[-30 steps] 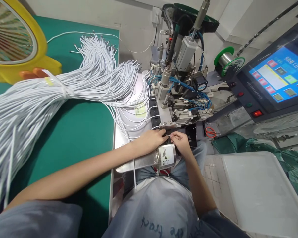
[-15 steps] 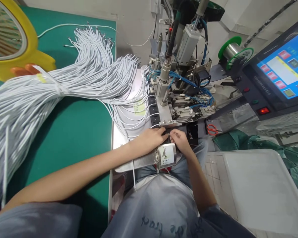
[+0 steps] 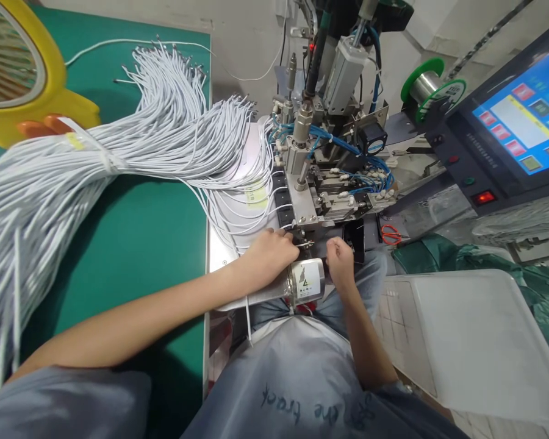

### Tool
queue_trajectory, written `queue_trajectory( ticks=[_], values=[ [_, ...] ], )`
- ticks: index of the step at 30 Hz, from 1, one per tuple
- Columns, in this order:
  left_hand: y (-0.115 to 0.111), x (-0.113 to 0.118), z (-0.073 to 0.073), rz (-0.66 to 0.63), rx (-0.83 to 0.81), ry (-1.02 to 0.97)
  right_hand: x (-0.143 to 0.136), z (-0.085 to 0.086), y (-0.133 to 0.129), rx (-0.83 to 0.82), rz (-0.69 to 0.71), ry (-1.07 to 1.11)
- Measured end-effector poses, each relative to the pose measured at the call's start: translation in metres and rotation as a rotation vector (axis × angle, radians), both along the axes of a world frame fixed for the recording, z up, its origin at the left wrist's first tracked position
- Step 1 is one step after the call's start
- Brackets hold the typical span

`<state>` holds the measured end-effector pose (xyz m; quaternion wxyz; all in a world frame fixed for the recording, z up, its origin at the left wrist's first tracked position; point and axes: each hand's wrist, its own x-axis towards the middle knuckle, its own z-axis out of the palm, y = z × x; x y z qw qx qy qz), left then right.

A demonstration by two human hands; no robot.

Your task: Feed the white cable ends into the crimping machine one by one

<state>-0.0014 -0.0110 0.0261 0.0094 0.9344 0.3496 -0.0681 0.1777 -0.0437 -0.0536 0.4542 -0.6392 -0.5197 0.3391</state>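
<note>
My left hand (image 3: 272,253) is closed at the front edge of the soldering machine (image 3: 311,177), its fingers curled over a white cable. The cable's small metal tip (image 3: 307,244) sticks out to the right of the fingertips. A white cable length (image 3: 248,323) hangs down from beneath my left forearm. To the right, my right hand (image 3: 341,262) is curled into a fist, apart from the left; whatever is inside it is hidden. Just below and between the hands sits a labelled metal cylinder (image 3: 308,280). Several white cables run into the machine's black slots (image 3: 283,198).
A thick bundle of white cables (image 3: 155,146) lies on the green table (image 3: 165,244) at left, near a yellow fan (image 3: 80,107). At right are a solder wire spool (image 3: 427,88), a control screen (image 3: 521,122), red-handled scissors (image 3: 390,235) and a pale chair or stool top (image 3: 471,341).
My right hand has moved away from the left, to the right, and curled into a fist. The metal cable tip now shows beside my left fingers. The view has shifted slightly.
</note>
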Motion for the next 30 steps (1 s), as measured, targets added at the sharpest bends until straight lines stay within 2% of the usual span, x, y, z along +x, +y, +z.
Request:
queue_trajectory(
  ticks=[3, 5, 7, 9, 12, 14, 17, 20, 22, 25, 28, 30],
  values=[
    [0.000, 0.000, -0.002, 0.085, 0.051, 0.002, -0.013, 0.022, -0.037, 0.074, 0.012, -0.054],
    [0.001, 0.000, -0.005, 0.178, 0.073, 0.008, -0.030, 0.031, -0.060, 0.038, 0.192, -0.098],
    [0.001, 0.001, -0.007, 0.249, 0.063, -0.003, -0.052, 0.032, -0.076, -0.095, 0.458, -0.126],
    [-0.001, 0.001, -0.009, 0.279, 0.046, -0.033, -0.072, 0.026, -0.085, -0.227, 0.652, -0.097],
    [-0.006, 0.003, -0.006, 0.234, 0.014, -0.090, -0.090, 0.019, -0.088, -0.324, 0.744, -0.046],
    [-0.011, 0.005, -0.002, 0.132, -0.047, -0.187, -0.089, 0.022, -0.087, -0.325, 0.712, -0.096],
    [-0.020, 0.008, 0.005, -0.056, -0.224, -0.431, -0.069, 0.034, -0.082, -0.263, 0.608, -0.231],
    [-0.022, 0.008, 0.007, -0.130, -0.415, -0.619, -0.041, 0.045, -0.068, -0.185, 0.478, -0.250],
    [-0.017, 0.006, 0.005, -0.119, -0.482, -0.691, -0.025, 0.049, -0.054, -0.123, 0.365, -0.113],
    [-0.007, 0.004, -0.004, -0.103, -0.486, -0.805, -0.012, 0.050, -0.034, -0.063, 0.199, 0.190],
    [0.002, 0.004, -0.012, -0.097, -0.414, -0.974, -0.012, 0.047, -0.023, -0.035, 0.086, 0.415],
    [0.004, 0.004, -0.014, -0.079, -0.375, -1.042, -0.017, 0.043, -0.020, 0.000, 0.058, 0.536]
  ],
)
